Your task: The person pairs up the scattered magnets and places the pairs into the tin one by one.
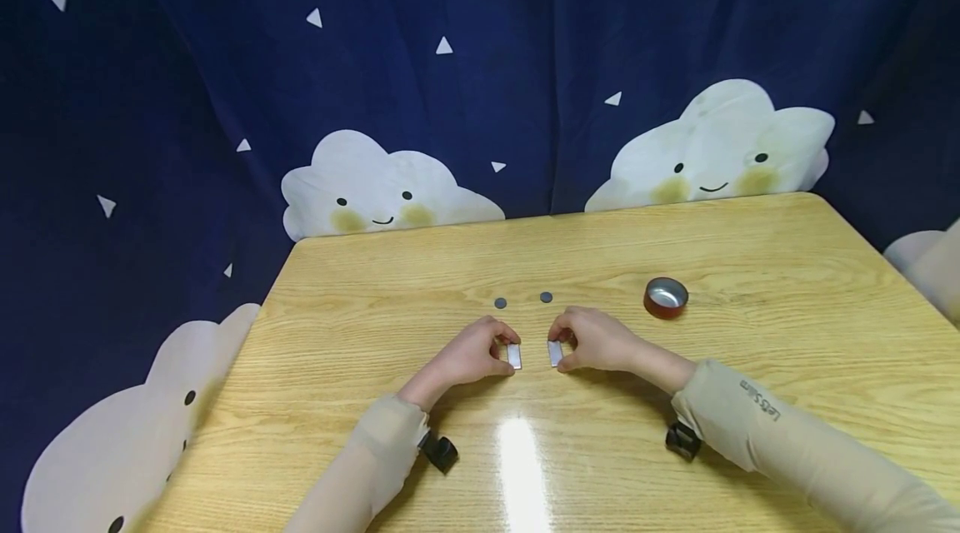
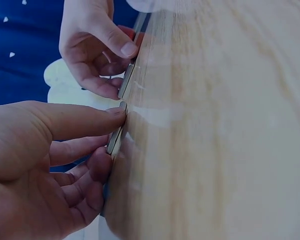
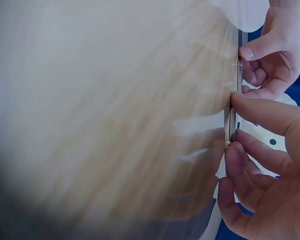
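Observation:
In the head view, my left hand (image 1: 471,352) pinches a small flat silver rectangular piece (image 1: 513,356) by its ends, between thumb and fingers. Facing it, my right hand (image 1: 596,339) holds a matching silver piece (image 1: 555,353) in the same way. Both pieces lie flat at the tabletop with a short gap between them. The left wrist view shows the thin edge of the left piece (image 2: 115,131) under my left thumb. From the right wrist, the right piece (image 3: 231,125) appears edge-on between thumb and fingertips. Two small dark grey discs, one left (image 1: 501,303) and one right (image 1: 546,297), lie just beyond the hands.
A round red tin (image 1: 666,298) with a silver inside stands on the wooden table (image 1: 390,283), beyond my right forearm. A dark blue curtain (image 1: 510,58) with clouds hangs behind the table's far edge. Black cameras are strapped at both wrists.

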Demonstrator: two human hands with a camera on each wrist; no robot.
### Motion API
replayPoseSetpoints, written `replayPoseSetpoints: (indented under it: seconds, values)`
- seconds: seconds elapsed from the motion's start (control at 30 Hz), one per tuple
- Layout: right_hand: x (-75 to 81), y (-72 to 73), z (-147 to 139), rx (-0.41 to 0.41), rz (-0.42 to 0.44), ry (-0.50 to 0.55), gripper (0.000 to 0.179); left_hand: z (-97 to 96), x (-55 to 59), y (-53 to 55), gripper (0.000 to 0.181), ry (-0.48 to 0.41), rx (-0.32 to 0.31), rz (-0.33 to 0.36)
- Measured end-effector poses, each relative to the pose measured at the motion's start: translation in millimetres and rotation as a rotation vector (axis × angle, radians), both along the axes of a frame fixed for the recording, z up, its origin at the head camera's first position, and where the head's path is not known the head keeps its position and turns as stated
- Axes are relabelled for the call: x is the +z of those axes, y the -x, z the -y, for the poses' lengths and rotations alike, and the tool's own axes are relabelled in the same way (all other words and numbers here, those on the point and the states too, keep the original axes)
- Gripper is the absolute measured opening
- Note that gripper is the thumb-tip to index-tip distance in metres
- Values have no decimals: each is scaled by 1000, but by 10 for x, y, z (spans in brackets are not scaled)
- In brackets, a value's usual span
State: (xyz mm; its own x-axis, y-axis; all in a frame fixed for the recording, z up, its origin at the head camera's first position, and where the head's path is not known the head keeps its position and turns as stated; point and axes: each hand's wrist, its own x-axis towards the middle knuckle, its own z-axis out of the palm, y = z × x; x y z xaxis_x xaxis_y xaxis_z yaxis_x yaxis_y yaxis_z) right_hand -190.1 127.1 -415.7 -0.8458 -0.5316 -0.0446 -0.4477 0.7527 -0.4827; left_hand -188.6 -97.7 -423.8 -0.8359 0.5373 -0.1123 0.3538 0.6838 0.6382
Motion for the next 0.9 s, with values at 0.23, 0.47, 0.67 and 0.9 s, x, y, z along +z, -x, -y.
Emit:
replayPoseSetpoints:
  seconds: [0.23,0.47,0.67,0.9]
  values:
    - [-2,-6,22,-9,-8,10,34,-16,18,3,36,11,-18,-26]
    - [7,8,36,-1,2,21,33,-74,45,11,36,28,-31,-43]
    - [16,9,51,1,6,13,32,-85,55,9,36,31,-30,-27]
    - [34,0,68,-8,18,-7,32,-90,36,17,35,36,-27,-22]
